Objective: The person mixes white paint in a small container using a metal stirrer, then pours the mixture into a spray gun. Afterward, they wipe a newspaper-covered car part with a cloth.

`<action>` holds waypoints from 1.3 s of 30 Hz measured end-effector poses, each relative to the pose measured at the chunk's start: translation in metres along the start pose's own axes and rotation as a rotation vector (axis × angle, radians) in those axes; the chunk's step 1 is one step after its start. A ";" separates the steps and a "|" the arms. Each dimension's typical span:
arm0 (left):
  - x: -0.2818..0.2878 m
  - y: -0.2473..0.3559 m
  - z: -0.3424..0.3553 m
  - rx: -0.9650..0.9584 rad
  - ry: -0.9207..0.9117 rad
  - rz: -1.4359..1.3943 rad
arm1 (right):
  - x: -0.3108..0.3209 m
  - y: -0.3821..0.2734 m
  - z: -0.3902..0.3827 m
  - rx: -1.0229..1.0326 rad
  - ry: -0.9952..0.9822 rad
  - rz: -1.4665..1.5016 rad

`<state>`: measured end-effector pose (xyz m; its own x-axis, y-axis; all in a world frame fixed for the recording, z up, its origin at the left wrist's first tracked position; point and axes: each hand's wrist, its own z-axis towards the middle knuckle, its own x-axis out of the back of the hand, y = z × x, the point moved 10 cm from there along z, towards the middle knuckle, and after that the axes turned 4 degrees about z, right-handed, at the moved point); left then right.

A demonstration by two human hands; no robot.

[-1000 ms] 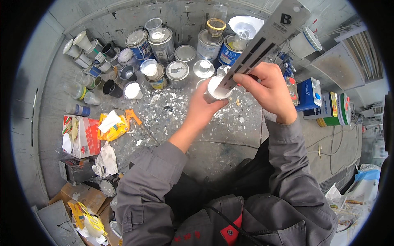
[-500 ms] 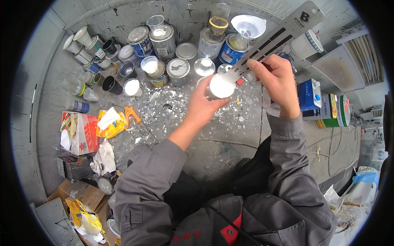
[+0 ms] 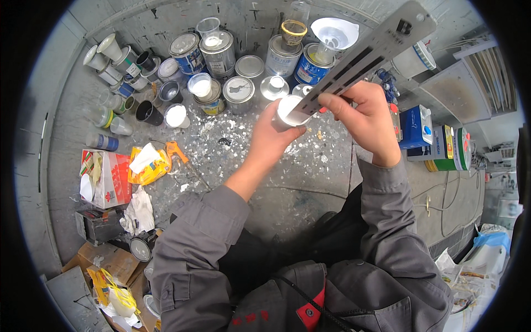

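Note:
My left hand is wrapped around a small cup of white paint, held above the speckled floor. Between the thumb and fingers of my right hand is a long, flat grey mixing ruler with dark slots. It slants down to the left, and its lower end is inside the cup, against the paint. The very tip is hidden in the white.
Paint cans and cups line the far wall. A plastic funnel tops a blue can. An orange-handled tool and a red box lie left. A blue canister stands right; a hose crosses the floor.
The ruler's lower end has gone from the cup's right edge down into the paint near its front. My right hand has shifted slightly down, and the cup has moved a little left.

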<state>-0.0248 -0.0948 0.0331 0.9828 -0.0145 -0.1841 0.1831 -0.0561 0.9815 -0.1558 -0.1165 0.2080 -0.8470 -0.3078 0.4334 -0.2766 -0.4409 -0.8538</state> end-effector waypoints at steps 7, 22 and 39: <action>0.000 0.001 -0.002 0.063 0.020 -0.079 | -0.007 -0.013 0.002 0.248 -0.144 -0.210; -0.002 -0.001 -0.002 0.016 -0.005 -0.020 | 0.018 0.015 0.004 -0.067 0.101 -0.091; -0.016 -0.009 -0.006 0.064 -0.095 -0.066 | 0.021 0.005 0.002 -0.028 0.141 -0.028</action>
<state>-0.0424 -0.0879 0.0278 0.9614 -0.1030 -0.2550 0.2420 -0.1234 0.9624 -0.1740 -0.1268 0.2133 -0.8938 -0.1731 0.4137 -0.3116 -0.4237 -0.8505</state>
